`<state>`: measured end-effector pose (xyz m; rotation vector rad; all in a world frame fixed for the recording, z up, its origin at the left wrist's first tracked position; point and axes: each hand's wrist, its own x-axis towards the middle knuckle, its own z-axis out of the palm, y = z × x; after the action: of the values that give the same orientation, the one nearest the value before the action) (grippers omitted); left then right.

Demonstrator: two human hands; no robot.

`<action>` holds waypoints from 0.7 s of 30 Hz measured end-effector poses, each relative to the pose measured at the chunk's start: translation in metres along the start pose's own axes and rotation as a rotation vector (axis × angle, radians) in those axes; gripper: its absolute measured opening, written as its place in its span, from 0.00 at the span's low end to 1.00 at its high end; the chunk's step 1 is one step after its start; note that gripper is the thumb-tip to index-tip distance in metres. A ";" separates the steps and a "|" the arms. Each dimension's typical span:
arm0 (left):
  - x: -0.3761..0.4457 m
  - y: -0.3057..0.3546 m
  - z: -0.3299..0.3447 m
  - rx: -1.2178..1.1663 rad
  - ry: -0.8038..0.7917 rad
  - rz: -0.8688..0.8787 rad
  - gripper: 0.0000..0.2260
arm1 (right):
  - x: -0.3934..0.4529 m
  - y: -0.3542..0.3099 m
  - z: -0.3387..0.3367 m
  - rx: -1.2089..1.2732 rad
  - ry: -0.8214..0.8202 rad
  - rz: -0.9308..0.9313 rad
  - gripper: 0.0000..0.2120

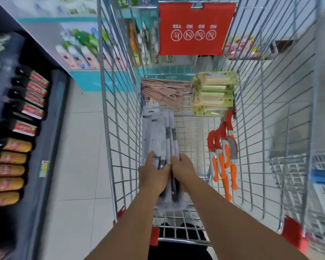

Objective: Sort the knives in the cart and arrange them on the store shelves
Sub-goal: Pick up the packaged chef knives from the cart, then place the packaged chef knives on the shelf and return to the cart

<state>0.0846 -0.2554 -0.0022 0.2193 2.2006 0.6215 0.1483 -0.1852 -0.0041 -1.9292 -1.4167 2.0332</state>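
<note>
Head view, looking down into a wire shopping cart (120, 113) standing on a pale tiled floor (83, 147).

Both arms reaching into the cart's near left part. Left hand (154, 175) and right hand (184, 169) closed side by side over the near end of a bundle of grey-white packaged knives (158, 132), fingers curled over the top, black handles (174, 192) showing between and below the hands. Bundle lying lengthwise along the left wall of the cart, far end pointing away.

On the right side of the cart floor, a loose group of orange-and-grey knives (223, 158) with red blade covers, leaning against the right wall, well apart from the hands. At the far end, a stack of yellow-green packaged knives (212, 94) on the right and a pile of pink utensils (163, 91) on the left, just beside each other. Above these, a red sign (195, 29) hanging on the far wall of the cart, printed with circled icons.

To the left of the cart, a dark shelf (51, 128) carrying rows of packaged goods with red and orange labels (26, 124). Farther on, a blurred display of bottles (79, 47). At the right edge, wire racks (296, 169), blurred.
</note>
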 end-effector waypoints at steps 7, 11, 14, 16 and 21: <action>-0.050 0.030 -0.019 -0.099 0.084 0.022 0.29 | -0.038 -0.029 -0.041 -0.133 0.060 -0.161 0.08; -0.082 0.060 -0.030 -0.187 0.168 0.115 0.28 | -0.066 -0.065 -0.066 -0.098 0.018 -0.250 0.11; -0.107 0.080 -0.044 -0.245 0.225 0.183 0.30 | -0.091 -0.091 -0.082 -0.136 -0.028 -0.350 0.10; -0.124 0.092 -0.058 -0.257 0.282 0.201 0.30 | -0.107 -0.107 -0.088 -0.137 -0.079 -0.408 0.12; -0.175 0.109 -0.108 -0.331 0.488 0.226 0.27 | -0.167 -0.148 -0.086 -0.210 -0.240 -0.603 0.12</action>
<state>0.1112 -0.2621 0.2287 0.1537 2.5027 1.2610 0.1760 -0.1403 0.2291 -1.1077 -2.0193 1.9074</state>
